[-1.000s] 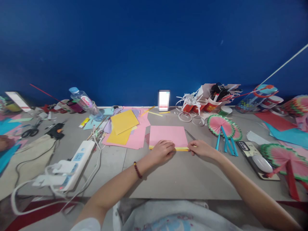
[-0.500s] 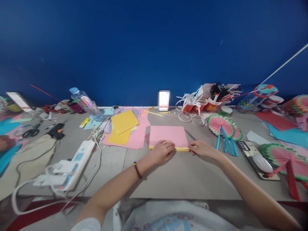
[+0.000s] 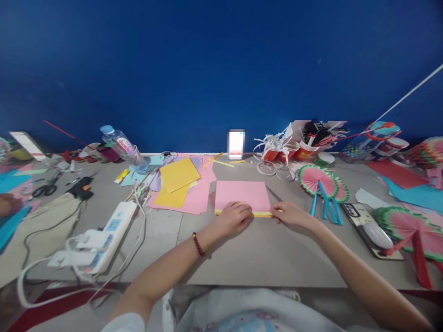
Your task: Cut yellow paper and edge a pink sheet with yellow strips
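A sheet of pink paper (image 3: 242, 191) lies flat on the table in front of me, with a yellow strip (image 3: 261, 214) along its near edge. My left hand (image 3: 235, 216) rests over the middle of that near edge, its fingers bent and close together on the paper. At the near right corner my right hand (image 3: 285, 213) pinches the edge between thumb and bent fingers. A thin dark line runs out beyond the right hand; what it is, I cannot tell. The undersides of both hands are hidden.
Yellow sheets (image 3: 180, 175) lie on pink ones to the left, near a power strip (image 3: 114, 235) with cables and a bottle (image 3: 122, 147). Paper fans (image 3: 318, 182), a phone (image 3: 356, 216) with a white mouse (image 3: 378, 235), and red cups (image 3: 304, 152) stand right. Another person's hand (image 3: 8, 204) shows far left.
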A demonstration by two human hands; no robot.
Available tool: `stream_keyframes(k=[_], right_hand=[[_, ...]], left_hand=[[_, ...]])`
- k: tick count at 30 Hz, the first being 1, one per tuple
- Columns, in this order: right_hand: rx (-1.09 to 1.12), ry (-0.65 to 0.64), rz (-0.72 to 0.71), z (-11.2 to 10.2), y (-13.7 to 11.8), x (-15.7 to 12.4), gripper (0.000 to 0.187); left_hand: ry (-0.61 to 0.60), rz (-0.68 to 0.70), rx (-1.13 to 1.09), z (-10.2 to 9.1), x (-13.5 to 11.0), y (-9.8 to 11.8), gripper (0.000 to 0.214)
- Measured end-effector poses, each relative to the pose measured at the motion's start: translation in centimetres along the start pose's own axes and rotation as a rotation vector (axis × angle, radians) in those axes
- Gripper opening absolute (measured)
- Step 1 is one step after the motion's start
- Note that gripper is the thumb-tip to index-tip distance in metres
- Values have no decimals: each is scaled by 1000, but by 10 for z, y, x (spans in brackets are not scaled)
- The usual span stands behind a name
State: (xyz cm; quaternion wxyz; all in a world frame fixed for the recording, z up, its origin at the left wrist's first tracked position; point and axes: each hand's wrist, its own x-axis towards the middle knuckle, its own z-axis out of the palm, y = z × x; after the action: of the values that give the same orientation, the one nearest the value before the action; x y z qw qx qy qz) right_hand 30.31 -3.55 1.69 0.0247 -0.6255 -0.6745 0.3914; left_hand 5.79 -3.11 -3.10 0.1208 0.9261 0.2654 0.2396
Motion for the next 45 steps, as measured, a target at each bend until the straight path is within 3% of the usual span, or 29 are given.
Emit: stream_keyframes(k=[21,28,45], right_hand=[[14,14,-4,-3,-1,-6,34],[48,38,5,-6,15,-8,36],[-264,156,-93,1,11,-5,29]], left_hand=[[-134,4,114,-12,2,18,36],[-144,10,125,-14,3,20,36],[-152,6,153,-13,2,21,38]])
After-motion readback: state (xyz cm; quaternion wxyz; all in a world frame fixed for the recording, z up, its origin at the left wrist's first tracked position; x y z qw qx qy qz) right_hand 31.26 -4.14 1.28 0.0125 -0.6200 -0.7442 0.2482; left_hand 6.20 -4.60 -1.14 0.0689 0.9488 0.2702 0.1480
